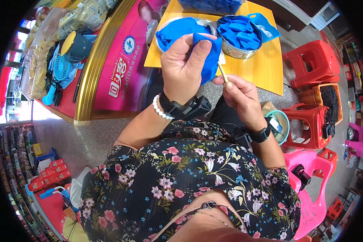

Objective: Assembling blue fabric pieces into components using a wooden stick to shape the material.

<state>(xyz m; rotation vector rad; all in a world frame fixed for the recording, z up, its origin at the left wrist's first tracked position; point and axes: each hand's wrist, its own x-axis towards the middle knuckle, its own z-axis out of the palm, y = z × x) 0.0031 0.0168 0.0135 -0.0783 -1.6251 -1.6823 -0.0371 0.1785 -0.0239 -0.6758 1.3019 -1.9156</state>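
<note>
My left hand [182,70] is closed on a blue cloth piece [212,63], pinched between thumb and fingers above the near edge of a yellow table [260,70]. In my right hand [243,99] is a thin light-coloured stick [222,73], gripped near its lower end. The stick's upper end meets the right edge of the cloth; whether it goes inside cannot be seen. Behind my left hand, blue pieces [180,31] fill a white bowl. More crumpled blue pieces [238,30] fill a round tin [243,53] to its right.
A blue plastic tray [269,27] and a clear box [213,7] of blue pieces stand on the table. Left is a pink-fronted counter [117,68] with a small fan [62,66]. Right are red stools [314,62], a pink chair [316,193] and a light-green bucket [284,121].
</note>
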